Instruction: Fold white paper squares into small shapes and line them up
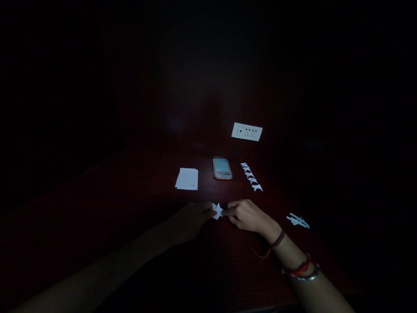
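A small white paper star [217, 211] is held just above or on the dark red table, between my two hands. My left hand [196, 216] pinches its left side, with a ring on one finger. From the right, my right hand [245, 216] has its index finger at the star's right edge, its other fingers curled in. Whether the right fingers grip the paper or only press on it is hard to make out. Beyond it lies a row of several white paper stars [251, 177].
A stack of white paper sheets [187, 179] lies at the back left of the table [130, 195]. A phone-like object [222, 168], its face blurred, is beside it. White paper strips [298, 220] lie right of my right hand. A socket panel [246, 131] is on the wall.
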### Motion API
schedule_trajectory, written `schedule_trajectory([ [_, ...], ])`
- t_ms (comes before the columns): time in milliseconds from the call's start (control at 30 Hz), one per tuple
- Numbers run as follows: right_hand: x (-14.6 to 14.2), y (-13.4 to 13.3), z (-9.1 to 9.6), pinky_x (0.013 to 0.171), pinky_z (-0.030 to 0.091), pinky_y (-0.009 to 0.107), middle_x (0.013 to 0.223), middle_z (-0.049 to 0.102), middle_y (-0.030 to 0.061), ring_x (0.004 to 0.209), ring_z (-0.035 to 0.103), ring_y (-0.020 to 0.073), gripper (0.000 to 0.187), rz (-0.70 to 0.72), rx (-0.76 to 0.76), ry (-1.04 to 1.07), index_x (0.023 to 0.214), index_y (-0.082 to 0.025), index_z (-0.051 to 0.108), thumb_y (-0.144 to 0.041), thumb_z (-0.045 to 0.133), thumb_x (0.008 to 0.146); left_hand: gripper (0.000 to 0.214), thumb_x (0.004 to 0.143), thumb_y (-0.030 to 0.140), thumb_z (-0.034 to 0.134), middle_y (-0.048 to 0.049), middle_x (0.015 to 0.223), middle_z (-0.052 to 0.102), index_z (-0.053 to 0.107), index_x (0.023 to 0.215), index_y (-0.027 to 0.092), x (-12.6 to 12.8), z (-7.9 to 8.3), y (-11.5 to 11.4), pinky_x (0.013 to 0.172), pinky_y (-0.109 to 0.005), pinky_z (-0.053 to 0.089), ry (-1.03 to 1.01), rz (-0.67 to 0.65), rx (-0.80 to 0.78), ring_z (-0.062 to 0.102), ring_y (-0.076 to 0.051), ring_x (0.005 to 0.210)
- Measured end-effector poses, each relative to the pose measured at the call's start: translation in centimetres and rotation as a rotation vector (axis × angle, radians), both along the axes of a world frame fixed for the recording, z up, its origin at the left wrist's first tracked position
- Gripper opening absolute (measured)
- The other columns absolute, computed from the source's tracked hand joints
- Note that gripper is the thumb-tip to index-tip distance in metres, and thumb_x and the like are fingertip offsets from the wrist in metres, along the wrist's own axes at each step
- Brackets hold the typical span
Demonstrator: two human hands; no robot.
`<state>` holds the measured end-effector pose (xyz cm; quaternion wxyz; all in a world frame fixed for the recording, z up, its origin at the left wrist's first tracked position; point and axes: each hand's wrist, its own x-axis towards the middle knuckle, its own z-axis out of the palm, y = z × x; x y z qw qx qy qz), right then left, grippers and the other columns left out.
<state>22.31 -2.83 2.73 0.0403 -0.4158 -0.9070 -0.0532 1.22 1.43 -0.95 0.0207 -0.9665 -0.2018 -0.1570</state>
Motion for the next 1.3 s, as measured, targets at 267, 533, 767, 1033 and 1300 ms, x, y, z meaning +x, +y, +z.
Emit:
schedule_trajectory([
  [267, -0.4, 0.0, -0.3, 0.060, 0.033, 0.021, 0.077, 0.054, -0.0002, 0.064, 0.049, 0.0101, 0.031, -0.020, 0.058, 0.051, 0.106, -0.026, 0.053, -0.019, 0.037, 0.080, 0.053, 0.068, 0.001, 0.037, -0.0038, 0.109, 0.047, 0.039, 0.117, 0.022, -0.2, 0.1, 0.0, 0.071, -0.031, 0.035, -0.024, -0.018, -0.024, 0.046, -0.019, 0.092],
  [533, -0.1, 0.0, -0.3, 0.063, 0.035, 0.020, 0.080, 0.056, 0.0006, 0.068, 0.050, 0.0103, 0.029, 0.016, -0.001, 0.084, 0.101, -0.024, 0.057, -0.017, 0.040, 0.078, 0.037, 0.074, 0.004, 0.037, -0.0051, 0.102, 0.051, 0.046, 0.106, 0.019, -0.2, -0.3, 0.2, 0.076, -0.030, 0.036, -0.096, 0.000, -0.144, 0.049, -0.018, 0.086],
  [767, 0.4, 0.0, -0.2, 0.068, 0.038, 0.022, 0.080, 0.057, 0.0028, 0.073, 0.051, 0.0115, 0.027, -0.068, 0.059, 0.319, 0.097, -0.018, 0.058, -0.015, 0.038, 0.079, 0.038, 0.070, 0.001, 0.031, -0.0060, 0.105, 0.047, 0.044, 0.102, 0.017, -0.3, 0.4, -0.6, 0.078, -0.030, 0.037, -0.300, -0.037, -0.280, 0.047, -0.017, 0.091],
  [1033, -0.2, 0.7, -0.7, 0.063, 0.040, 0.022, 0.076, 0.055, 0.0031, 0.067, 0.050, 0.0105, 0.024, -0.156, -0.036, 0.583, 0.095, -0.017, 0.060, -0.022, 0.043, 0.079, 0.026, 0.078, 0.012, 0.026, -0.0030, 0.094, 0.049, 0.043, 0.096, 0.018, 0.2, 1.1, 0.3, 0.065, -0.027, 0.043, -0.600, 0.146, -0.635, 0.053, -0.015, 0.079],
  [1300, -1.0, 0.5, -0.7, 0.063, 0.040, 0.022, 0.079, 0.053, 0.0033, 0.069, 0.050, 0.0102, 0.023, -0.103, -0.157, 0.616, 0.095, -0.017, 0.060, -0.026, 0.050, 0.076, 0.017, 0.081, 0.024, 0.037, -0.0018, 0.091, 0.046, 0.050, 0.090, 0.018, 0.1, 1.4, 0.0, 0.077, -0.029, 0.036, -0.469, 0.210, -0.300, 0.046, -0.015, 0.086],
])
